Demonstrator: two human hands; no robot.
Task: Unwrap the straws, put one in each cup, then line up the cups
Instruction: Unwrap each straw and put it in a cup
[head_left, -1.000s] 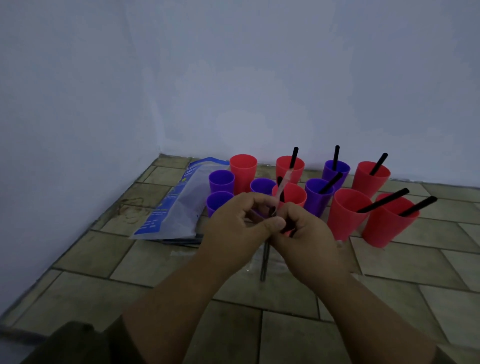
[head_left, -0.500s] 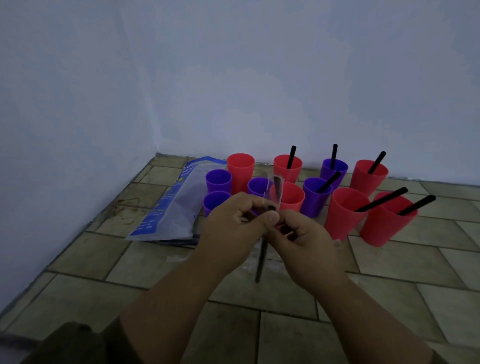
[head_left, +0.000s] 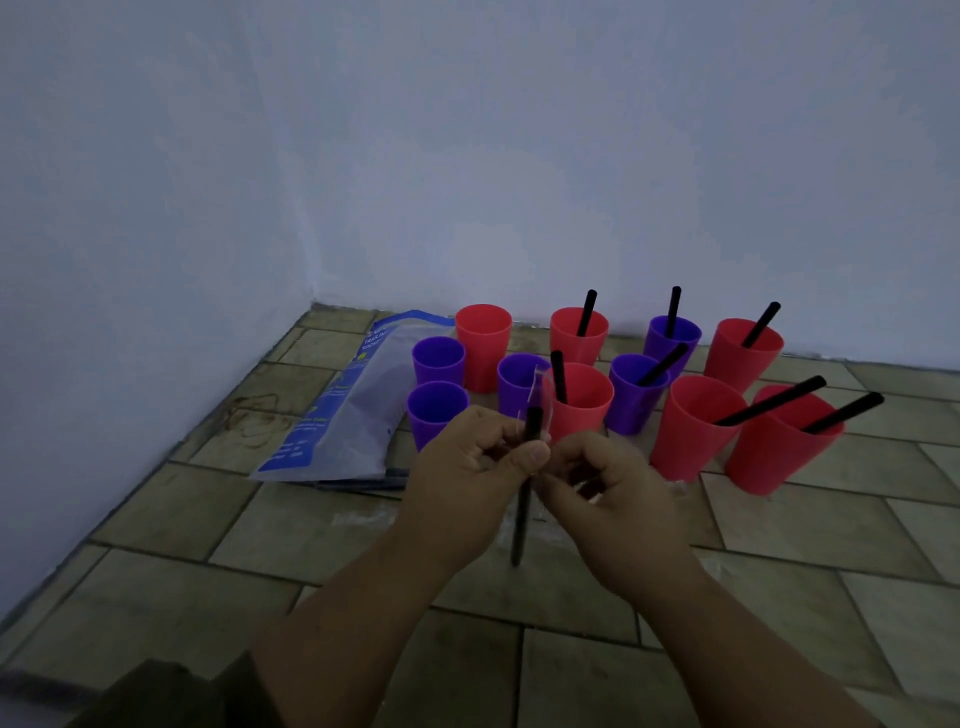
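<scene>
A black straw (head_left: 521, 512) stands almost upright between my hands, in front of the cups. My left hand (head_left: 467, 462) pinches it near its top, where clear wrapper (head_left: 540, 395) sticks up above the fingers. My right hand (head_left: 608, 488) pinches the wrapper beside the straw. Behind them stand several red and purple cups on the tiled floor. Red cups (head_left: 691, 426) on the right and a purple cup (head_left: 636, 392) hold black straws. Three purple cups (head_left: 438, 358) and one red cup (head_left: 483, 343) on the left hold none.
A blue and grey plastic bag (head_left: 348, 410) lies flat at the left of the cups, near the wall corner. White walls close in the back and left. Bits of clear wrapper (head_left: 678, 486) lie on the tiles by the cups.
The straw's black top has come out of the wrapper, which now sticks up loose above my left fingers. Both hands have stayed in nearly the same place.
</scene>
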